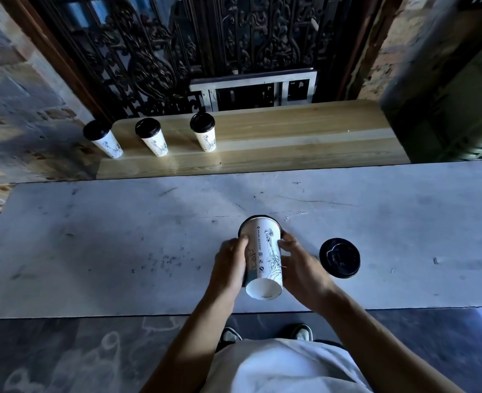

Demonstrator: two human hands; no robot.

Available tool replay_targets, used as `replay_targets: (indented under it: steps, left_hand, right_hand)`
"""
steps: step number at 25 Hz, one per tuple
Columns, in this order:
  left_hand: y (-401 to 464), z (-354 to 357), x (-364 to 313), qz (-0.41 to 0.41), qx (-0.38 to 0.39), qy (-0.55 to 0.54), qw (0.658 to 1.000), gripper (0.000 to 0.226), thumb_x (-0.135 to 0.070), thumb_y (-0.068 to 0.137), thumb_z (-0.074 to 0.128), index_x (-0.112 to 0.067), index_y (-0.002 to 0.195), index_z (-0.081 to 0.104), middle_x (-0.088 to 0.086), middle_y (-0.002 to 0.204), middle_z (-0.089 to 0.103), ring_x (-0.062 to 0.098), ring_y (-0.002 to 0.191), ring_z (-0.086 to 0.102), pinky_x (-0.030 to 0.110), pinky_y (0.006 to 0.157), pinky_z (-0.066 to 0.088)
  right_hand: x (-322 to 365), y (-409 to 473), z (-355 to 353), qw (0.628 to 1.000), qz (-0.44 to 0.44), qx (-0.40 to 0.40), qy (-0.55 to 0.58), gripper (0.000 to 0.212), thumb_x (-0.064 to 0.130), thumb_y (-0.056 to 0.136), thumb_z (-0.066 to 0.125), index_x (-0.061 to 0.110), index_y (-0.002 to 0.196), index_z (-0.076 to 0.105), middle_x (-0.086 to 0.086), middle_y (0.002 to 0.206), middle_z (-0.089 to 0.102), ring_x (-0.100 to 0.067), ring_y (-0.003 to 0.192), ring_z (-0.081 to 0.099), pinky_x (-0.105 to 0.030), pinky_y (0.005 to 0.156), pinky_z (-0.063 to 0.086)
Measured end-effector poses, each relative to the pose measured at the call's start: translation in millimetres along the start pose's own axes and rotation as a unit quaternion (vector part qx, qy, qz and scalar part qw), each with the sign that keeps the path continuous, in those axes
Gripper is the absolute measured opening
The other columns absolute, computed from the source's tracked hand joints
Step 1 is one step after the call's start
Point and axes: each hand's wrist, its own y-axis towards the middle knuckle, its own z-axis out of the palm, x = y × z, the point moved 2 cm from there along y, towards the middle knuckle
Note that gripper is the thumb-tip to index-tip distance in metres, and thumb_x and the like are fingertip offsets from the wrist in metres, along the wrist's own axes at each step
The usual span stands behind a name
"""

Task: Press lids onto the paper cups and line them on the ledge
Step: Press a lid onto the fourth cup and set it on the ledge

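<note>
- Three lidded cups (152,137) stand in a row on the wooden ledge (291,137), far behind the cup in the hands (264,256) and off to its left side.
- One cup is held in both hands over the pale desk (92,236). It is upside down. Its wide mouth points down and away, and its small bottom points up at the camera.
- A black lid (259,218) sits on the mouth of that cup, touching the desk or very near it. I cannot tell if it is snapped on all the way round.
- The left hand (230,265) wraps one side of the held cup, and the right hand (302,268) wraps the other side. Both grips are closed around the cup wall, with fingertips up near the lid's rim.
- A spare lid (339,258) lies flat on the desk, just to the right of the held cup, near the right hand.
- What could go wrong: paper is soft. If the hands squeeze the sides too hard, I think the cup wall dents and the lid pops loose.
- If the push is stronger on one side, the lid may click on there and stay up on the other side.
- If the cup is turned over with a loose lid, the lid may drop off.
- The right arm is close to the spare lid. A wide swing could knock it along the desk.
- Reaching past the held cup to the ledge, a sleeve or hand could bump the row and tip a cup.
</note>
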Motion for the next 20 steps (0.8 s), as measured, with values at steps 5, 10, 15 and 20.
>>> replay_targets:
  steps: [5,10,15,20]
  left_hand:
    - [-11.8,-5.2,3.8,0.228,-0.093,-0.020,0.969,0.014,-0.021,0.093,0.068,-0.028,0.102,0.073,0.002,0.108,0.067,0.012,0.089,0.067,0.032,0.081,0.056]
    - [-17.4,-6.7,2.5,0.286,-0.093,0.011,0.954,0.024,-0.006,0.097,0.064,-0.025,0.101,0.078,-0.001,0.108,0.068,0.006,0.090,0.065,0.010,0.075,0.048]
    - [-19.6,-6.7,2.4,0.244,-0.091,-0.017,0.965,0.012,-0.019,0.097,0.068,-0.028,0.100,0.075,0.000,0.108,0.067,-0.001,0.087,0.065,0.008,0.074,0.047]
    - [-19.5,-10.2,5.5,0.256,-0.081,-0.010,0.963,0.010,-0.021,0.095,0.071,-0.025,0.104,0.074,0.004,0.109,0.067,-0.002,0.088,0.066,0.015,0.074,0.051]
  right_hand:
    - [-7.1,-1.3,-1.1,1.000,-0.008,0.001,0.027,0.045,0.028,0.090,0.056,0.031,0.135,0.062,-0.031,0.114,0.059,-0.039,0.100,0.051,-0.048,0.089,0.044]
    - [1.0,-4.5,1.1,0.999,-0.016,-0.007,0.034,0.039,0.028,0.088,0.057,0.033,0.125,0.069,-0.020,0.109,0.063,-0.032,0.088,0.058,-0.038,0.074,0.053]
    - [1.8,-9.8,0.1,1.000,0.005,0.003,0.023,0.030,0.031,0.105,0.048,0.029,0.130,0.065,-0.024,0.100,0.072,-0.033,0.084,0.069,-0.036,0.070,0.059]
    - [-3.9,-6.4,-4.9,0.999,-0.013,-0.034,0.001,0.048,0.008,0.109,0.032,0.038,0.144,0.048,-0.007,0.065,0.065,-0.020,0.063,0.066,-0.033,0.065,0.057]
